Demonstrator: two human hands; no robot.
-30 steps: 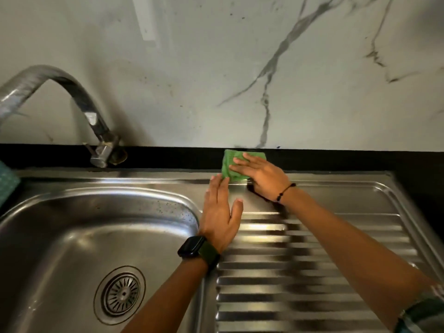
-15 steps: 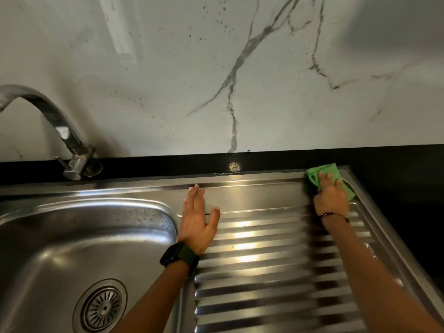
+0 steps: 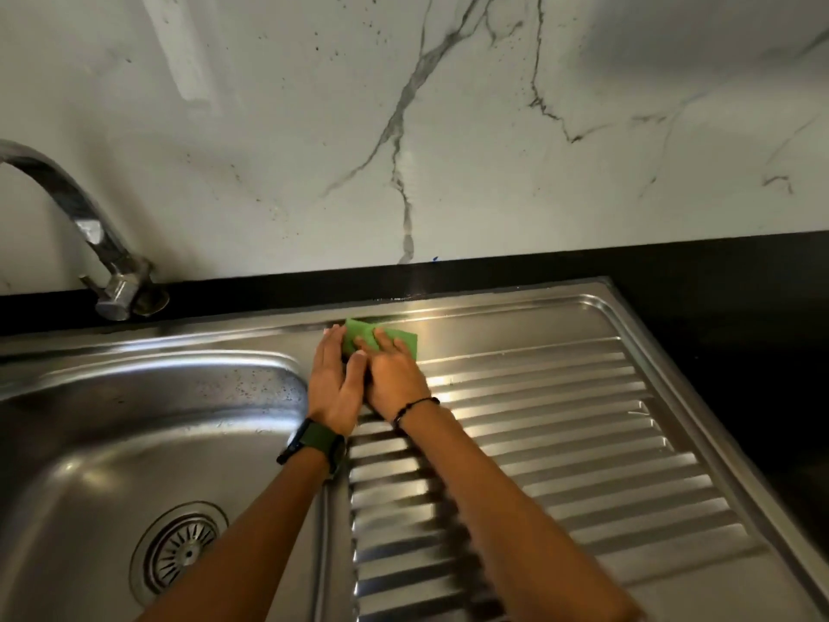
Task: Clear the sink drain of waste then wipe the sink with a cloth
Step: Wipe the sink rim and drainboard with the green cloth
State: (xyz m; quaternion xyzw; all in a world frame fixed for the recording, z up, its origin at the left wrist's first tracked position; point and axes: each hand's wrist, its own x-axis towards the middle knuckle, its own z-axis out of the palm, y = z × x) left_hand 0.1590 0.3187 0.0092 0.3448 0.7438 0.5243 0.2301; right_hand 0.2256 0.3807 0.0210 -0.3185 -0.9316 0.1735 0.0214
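One green cloth [image 3: 381,339] lay at the sink's [image 3: 673,442] back edge under the right hand's [image 3: 394,379] flat fingers [image 3: 386,342]. Left hand [image 3: 334,383] flat beside it, holding nothing.

Bare forearms — dark green watch [image 3: 316,444] left, black beaded bracelet [image 3: 415,408] right.

A home kitchen: a stainless steel sink [image 3: 148,424] with a ribbed drainboard [image 3: 560,442] is set into a black surface [image 3: 717,280], a curved tap [image 3: 67,195] (chrome) at its far edge, beneath a marble-veined backsplash [image 3: 448,127].
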